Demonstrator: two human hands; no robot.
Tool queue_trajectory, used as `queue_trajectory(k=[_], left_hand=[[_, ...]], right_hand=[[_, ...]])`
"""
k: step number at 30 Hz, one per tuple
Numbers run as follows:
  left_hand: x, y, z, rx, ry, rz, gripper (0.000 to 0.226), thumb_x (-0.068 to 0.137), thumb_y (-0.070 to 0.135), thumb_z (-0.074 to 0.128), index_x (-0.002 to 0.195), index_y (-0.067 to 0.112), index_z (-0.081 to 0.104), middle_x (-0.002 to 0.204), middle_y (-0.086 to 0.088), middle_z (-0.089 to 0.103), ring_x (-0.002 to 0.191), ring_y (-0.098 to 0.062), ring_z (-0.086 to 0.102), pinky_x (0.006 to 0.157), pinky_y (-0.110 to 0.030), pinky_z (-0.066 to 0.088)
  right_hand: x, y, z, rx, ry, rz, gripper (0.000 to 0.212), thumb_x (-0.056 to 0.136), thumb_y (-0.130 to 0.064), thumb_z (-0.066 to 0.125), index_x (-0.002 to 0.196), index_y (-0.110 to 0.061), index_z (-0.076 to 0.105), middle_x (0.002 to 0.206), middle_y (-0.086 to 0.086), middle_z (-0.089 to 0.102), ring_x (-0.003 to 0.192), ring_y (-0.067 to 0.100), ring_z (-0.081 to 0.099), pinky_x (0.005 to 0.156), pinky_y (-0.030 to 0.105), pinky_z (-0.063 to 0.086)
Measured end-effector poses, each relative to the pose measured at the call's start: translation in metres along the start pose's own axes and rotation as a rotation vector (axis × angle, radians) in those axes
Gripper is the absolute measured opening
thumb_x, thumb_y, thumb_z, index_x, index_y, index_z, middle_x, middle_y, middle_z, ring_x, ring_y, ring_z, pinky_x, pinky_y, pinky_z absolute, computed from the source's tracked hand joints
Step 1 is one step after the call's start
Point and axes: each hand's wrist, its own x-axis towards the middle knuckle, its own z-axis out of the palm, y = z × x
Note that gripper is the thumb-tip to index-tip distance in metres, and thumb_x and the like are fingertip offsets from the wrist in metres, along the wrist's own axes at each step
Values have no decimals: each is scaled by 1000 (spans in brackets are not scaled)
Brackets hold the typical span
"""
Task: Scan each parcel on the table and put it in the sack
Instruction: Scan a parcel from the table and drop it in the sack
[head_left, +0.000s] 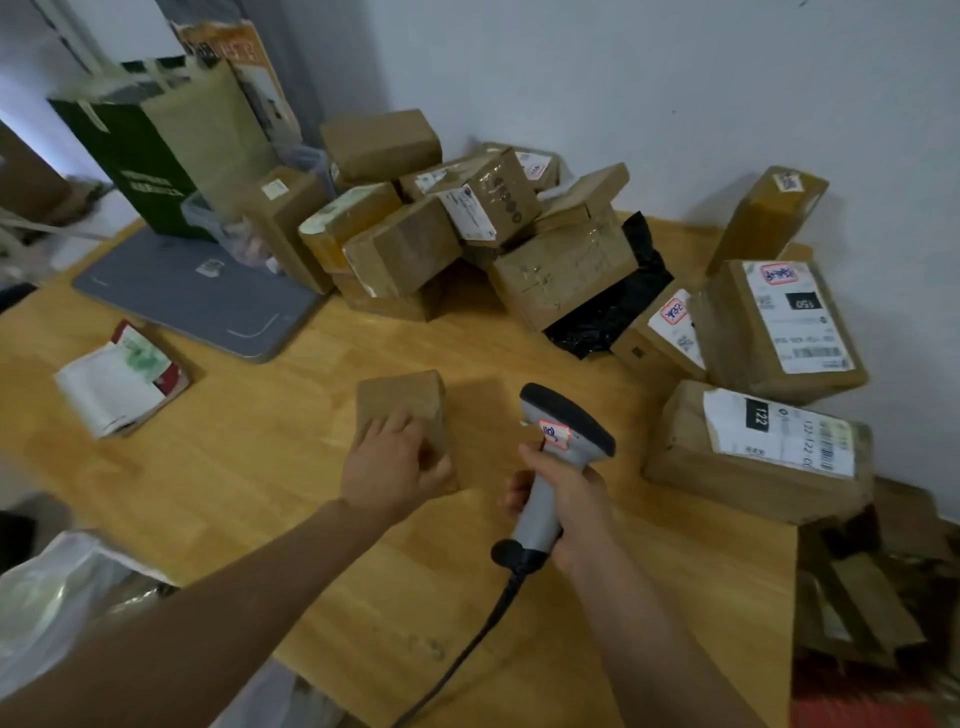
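You had one small parcel (402, 401) sitting alone mid-table, plain brown side up. Your left hand (387, 464) was clamped over its near end, fingers curled on top and thumb against the right side. Your right hand (567, 500) was wrapped round the grip of the one barcode scanner (563, 431), head pointing away from you, just right of that parcel, with its cord trailing back toward you.

Box count: four labelled parcels (774, 327) were bunched along the right edge by the wall. The back pile (447, 228) had roughly ten, too overlapped for an exact count, with one black poly bag (618, 306) wedged under its right side.

On the left there was one grey tray (202, 299), one green paper bag (156, 150) standing behind it, and one white mailer (111, 389) near the left edge.

The wooden table (249, 467) had open room around the small parcel and all along your near edge. One white plastic sack (49, 597) sat off the near-left corner.
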Motion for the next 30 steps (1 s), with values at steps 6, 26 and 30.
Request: queue_trajectory(k=[6,26,30], left_hand=[[4,11,3,-226,-138,-578,95,72,59,73,144,28,18,153,-12,4,141,-37,12,110,-60,23],[-33,-69,-26,-263,-116,-500,84,75,54,70,143,31,25,137,-13,44,128,-35,38,103,-46,36],[-48,-111,-35,-876,-15,-615,81,78,20,75,146,19,31,126,-7,48,113,-29,49,96,-41,46]], right_hand=[[-7,7,7,-19,-48,17,10,79,-3,71,87,0,65,57,13,61,46,22,57,54,33,54],[-63,62,47,-190,-64,-47,9,79,-5,72,80,-3,64,56,13,59,43,23,53,60,39,52],[-74,65,58,-236,-137,-54,11,82,-5,69,78,-3,60,55,13,53,40,20,45,53,34,50]])
